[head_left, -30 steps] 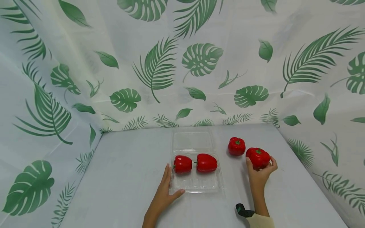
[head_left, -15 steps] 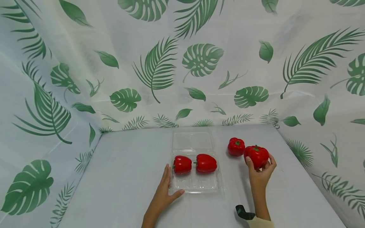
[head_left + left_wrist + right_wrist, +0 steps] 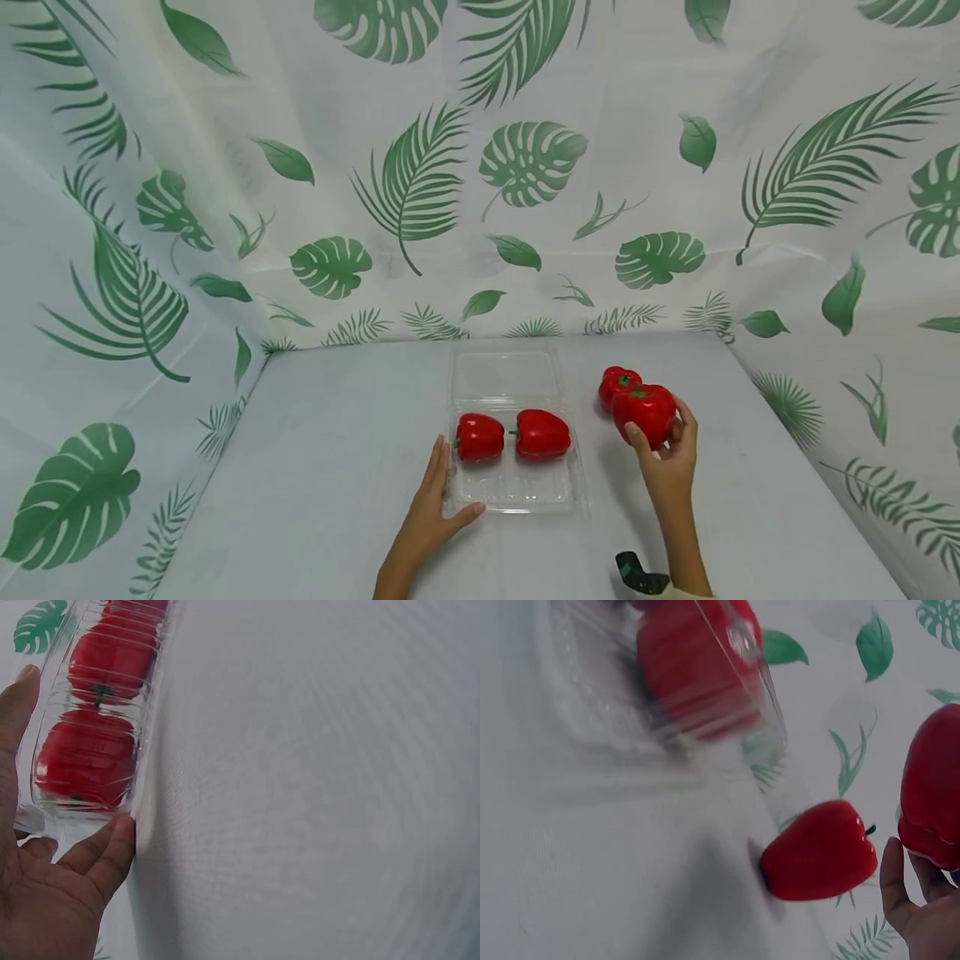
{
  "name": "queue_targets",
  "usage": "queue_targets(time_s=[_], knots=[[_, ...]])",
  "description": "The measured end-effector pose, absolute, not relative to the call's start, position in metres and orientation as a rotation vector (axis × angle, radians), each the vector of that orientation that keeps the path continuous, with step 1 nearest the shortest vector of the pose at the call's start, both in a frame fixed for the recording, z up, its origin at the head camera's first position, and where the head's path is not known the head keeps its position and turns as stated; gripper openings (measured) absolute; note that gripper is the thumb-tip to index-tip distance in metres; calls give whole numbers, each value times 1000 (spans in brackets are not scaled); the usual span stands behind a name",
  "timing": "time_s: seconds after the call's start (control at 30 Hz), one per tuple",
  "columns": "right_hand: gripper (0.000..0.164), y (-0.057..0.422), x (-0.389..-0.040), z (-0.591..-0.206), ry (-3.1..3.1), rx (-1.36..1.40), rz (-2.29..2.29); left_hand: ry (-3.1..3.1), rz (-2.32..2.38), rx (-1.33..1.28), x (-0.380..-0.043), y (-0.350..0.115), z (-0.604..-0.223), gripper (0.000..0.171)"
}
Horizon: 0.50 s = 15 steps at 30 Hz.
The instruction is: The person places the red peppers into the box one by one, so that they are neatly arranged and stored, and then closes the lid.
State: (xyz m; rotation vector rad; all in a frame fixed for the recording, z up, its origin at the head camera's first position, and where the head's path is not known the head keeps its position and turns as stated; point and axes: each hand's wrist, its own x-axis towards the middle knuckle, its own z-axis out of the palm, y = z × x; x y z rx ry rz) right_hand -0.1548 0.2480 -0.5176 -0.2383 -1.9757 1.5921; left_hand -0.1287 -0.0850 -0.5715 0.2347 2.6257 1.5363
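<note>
My right hand (image 3: 670, 467) grips a red bell pepper (image 3: 647, 414) in the air, its green stem upward. Behind it in the head view, partly covered by it, another red bell pepper (image 3: 615, 387) stands on the table; the right wrist view shows this bell pepper (image 3: 821, 853) apart from the held one (image 3: 934, 787). My left hand (image 3: 431, 512) rests against the left side and front corner of a clear plastic clamshell box (image 3: 517, 498), fingers extended and thumb spread. Inside the box's back half, two red bell peppers (image 3: 480, 437) lie on their sides, stems pointing left.
The box's clear lid (image 3: 506, 375) lies folded back toward the rear of the white table (image 3: 337, 450). Leaf-printed white cloth (image 3: 450, 208) hangs behind and at both sides. A black device (image 3: 639, 575) sits at my right wrist.
My right hand has carried its bell pepper left, tilting it along the way; it now overlaps the standing one in the head view. The left hand and the box keep their places.
</note>
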Motion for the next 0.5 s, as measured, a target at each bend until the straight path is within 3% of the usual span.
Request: queue_targets(time_s=[0.5], knots=[[86,207,-150,-515,-2378,208,1478,2624,1563,255,-127,-85,-571,105]])
